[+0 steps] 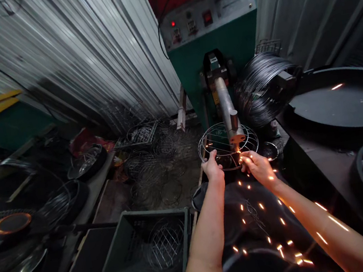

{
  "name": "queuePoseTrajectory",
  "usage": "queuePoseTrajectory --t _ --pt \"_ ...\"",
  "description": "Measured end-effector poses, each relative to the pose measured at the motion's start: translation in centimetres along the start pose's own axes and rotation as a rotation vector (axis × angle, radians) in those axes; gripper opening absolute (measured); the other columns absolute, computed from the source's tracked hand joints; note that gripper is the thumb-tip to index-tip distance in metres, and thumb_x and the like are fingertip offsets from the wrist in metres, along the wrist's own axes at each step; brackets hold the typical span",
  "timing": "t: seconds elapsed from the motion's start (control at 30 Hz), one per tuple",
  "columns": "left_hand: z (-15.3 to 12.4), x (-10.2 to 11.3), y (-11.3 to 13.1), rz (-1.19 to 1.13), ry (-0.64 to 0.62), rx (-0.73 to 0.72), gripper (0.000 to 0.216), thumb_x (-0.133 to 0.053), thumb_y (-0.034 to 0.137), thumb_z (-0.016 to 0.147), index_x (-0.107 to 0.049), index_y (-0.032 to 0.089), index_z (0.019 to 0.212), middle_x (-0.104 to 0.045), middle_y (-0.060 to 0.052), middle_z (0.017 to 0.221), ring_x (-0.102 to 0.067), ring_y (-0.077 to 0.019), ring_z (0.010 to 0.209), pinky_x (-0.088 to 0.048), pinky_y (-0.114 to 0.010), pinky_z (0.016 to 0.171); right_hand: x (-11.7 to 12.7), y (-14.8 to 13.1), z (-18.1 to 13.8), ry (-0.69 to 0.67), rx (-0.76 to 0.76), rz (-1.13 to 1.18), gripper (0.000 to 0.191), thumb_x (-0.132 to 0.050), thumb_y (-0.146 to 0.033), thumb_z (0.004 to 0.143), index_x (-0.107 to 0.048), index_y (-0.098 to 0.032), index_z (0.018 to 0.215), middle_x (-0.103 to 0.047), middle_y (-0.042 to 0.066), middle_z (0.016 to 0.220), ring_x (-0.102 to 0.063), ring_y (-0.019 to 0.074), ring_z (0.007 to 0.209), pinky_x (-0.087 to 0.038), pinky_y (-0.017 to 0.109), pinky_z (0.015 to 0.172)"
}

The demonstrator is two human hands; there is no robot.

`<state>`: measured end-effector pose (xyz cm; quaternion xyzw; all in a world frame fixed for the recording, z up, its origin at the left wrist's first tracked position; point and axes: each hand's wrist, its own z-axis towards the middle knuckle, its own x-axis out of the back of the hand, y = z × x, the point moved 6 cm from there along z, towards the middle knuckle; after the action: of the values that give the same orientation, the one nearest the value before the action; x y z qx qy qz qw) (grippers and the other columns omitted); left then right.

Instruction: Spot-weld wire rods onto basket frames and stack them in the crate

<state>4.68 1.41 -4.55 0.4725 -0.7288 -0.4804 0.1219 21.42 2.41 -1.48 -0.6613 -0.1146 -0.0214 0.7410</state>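
A round wire rack with rings and crossing wires sits under the metal electrode arm of a green spot welder. My left hand is closed on the rack's near left rim. At the near right rim, close below the electrode tip, my right hand has its fingers pinched together; whatever small piece they hold is hidden by the fingers and glare. Bright sparks burst at the tip and fly down over my right forearm and lap.
Left of me, a grey plastic crate holds wire grids. A coil of wire stands right of the welder. Beyond it are a large black pan and a tub of small metal pieces. Wire rings litter the floor.
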Motion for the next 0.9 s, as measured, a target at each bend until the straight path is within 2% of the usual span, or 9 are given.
queuePoseTrajectory --t 0.1,0.2,0.33,0.4,0.47,0.6,0.7,0.8,0.9 --pt "0.6 0.7 0.9 0.070 -0.074 0.085 0.048 -0.075 0.049 0.054 -0.050 0.016 0.078 -0.045 0.003 0.064 -0.044 -0.0072 0.051 -0.035 -0.019 0.043 1.7 0.4 -1.3 0.061 -0.026 0.089 0.039 -0.051 -0.049 0.079 -0.060 -0.017 0.098 -0.065 0.004 0.070 -0.062 0.0160 0.059 -0.050 0.026 0.051" --pt "2.8 1.2 3.0 0.223 -0.144 0.197 0.046 -0.068 0.057 0.060 -0.054 0.018 0.080 -0.050 0.000 0.072 -0.050 -0.0110 0.060 -0.043 -0.025 0.052 5.0 3.0 -3.5 0.159 -0.111 0.062 0.043 -0.055 -0.047 0.076 -0.060 -0.016 0.105 -0.065 0.005 0.072 -0.060 0.0149 0.057 -0.048 0.026 0.050" --pt "5.8 -0.3 5.1 0.427 -0.335 0.315 0.034 -0.076 0.036 0.058 -0.052 0.016 0.070 -0.050 0.001 0.065 -0.048 -0.0091 0.054 -0.041 -0.023 0.051 7.0 9.1 -6.7 0.000 -0.397 -0.052 0.036 -0.055 -0.041 0.072 -0.066 -0.014 0.093 -0.059 0.002 0.054 -0.054 0.0149 0.047 -0.043 0.025 0.043" --pt "6.4 -0.9 5.2 0.443 -0.397 0.318 0.031 -0.076 0.028 0.057 -0.049 0.015 0.064 -0.046 0.004 0.056 -0.041 -0.0057 0.045 -0.034 -0.020 0.044 7.0 10.5 -7.9 -0.052 -0.459 -0.051 0.035 -0.055 -0.041 0.071 -0.066 -0.013 0.090 -0.056 0.001 0.050 -0.053 0.0151 0.045 -0.042 0.026 0.042" --pt "6.3 -0.6 4.8 0.387 -0.395 0.285 0.032 -0.076 0.024 0.055 -0.046 0.015 0.060 -0.040 0.007 0.050 -0.032 -0.0027 0.038 -0.025 -0.017 0.039 6.8 9.7 -8.0 -0.022 -0.409 -0.010 0.038 -0.055 -0.044 0.071 -0.065 -0.013 0.090 -0.058 0.002 0.054 -0.053 0.0147 0.046 -0.042 0.026 0.042" --pt "5.0 1.4 3.5 0.168 -0.348 0.239 0.034 -0.076 0.019 0.053 -0.044 0.016 0.061 -0.035 0.009 0.047 -0.026 -0.0005 0.035 -0.019 -0.016 0.035 4.5 3.4 -6.0 0.050 -0.151 0.119 0.038 -0.056 -0.048 0.076 -0.063 -0.017 0.098 -0.066 0.006 0.079 -0.061 0.0161 0.066 -0.049 0.027 0.061" --pt "3.8 2.3 3.1 0.029 -0.302 0.181 0.037 -0.077 0.016 0.049 -0.042 0.016 0.062 -0.034 0.010 0.048 -0.026 0.0003 0.035 -0.021 -0.015 0.035 0.9 -0.5 -3.7 -0.050 -0.012 0.189 0.038 -0.052 -0.049 0.079 -0.061 -0.019 0.100 -0.067 0.007 0.088 -0.063 0.0169 0.072 -0.050 0.028 0.065" --pt "2.8 2.3 3.2 -0.040 -0.262 0.089 0.041 -0.078 0.017 0.047 -0.043 0.017 0.067 -0.036 0.010 0.052 -0.027 0.0002 0.036 -0.020 -0.014 0.034 -1.9 -1.2 -2.0 -0.156 0.031 0.115 0.037 -0.050 -0.049 0.079 -0.063 -0.018 0.095 -0.067 0.006 0.080 -0.062 0.0161 0.062 -0.048 0.026 0.055" --pt "2.1 1.9 3.1 -0.043 -0.235 0.019 0.046 -0.078 0.017 0.044 -0.044 0.018 0.076 -0.040 0.010 0.056 -0.030 -0.0003 0.038 -0.019 -0.014 0.034 -2.6 -0.3 -1.2 -0.185 0.037 -0.011 0.034 -0.049 -0.049 0.078 -0.063 -0.019 0.086 -0.064 0.002 0.064 -0.057 0.0141 0.050 -0.045 0.026 0.051"
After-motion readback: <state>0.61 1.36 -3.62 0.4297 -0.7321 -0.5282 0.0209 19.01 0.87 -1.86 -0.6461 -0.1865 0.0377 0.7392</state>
